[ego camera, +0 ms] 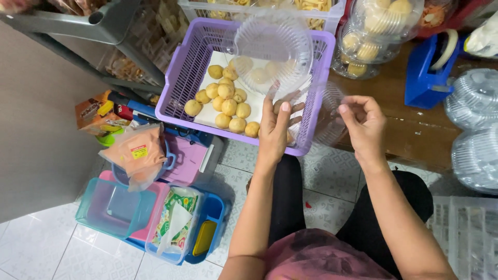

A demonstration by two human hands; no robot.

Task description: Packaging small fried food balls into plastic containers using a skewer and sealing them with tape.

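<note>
— What is held over the basket?
— A clear clamshell is gripped by the left hand; its other half, at three o'clock, is pinched by the right hand.

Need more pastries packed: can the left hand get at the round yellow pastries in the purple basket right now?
Probably not freely. The left hand holds the open clear plastic container above the purple basket, though the pastries lie uncovered just left of it. The right hand grips the container's other half.

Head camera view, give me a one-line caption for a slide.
Left hand holds a clear plastic container over a purple basket of round yellow pastries.
</note>
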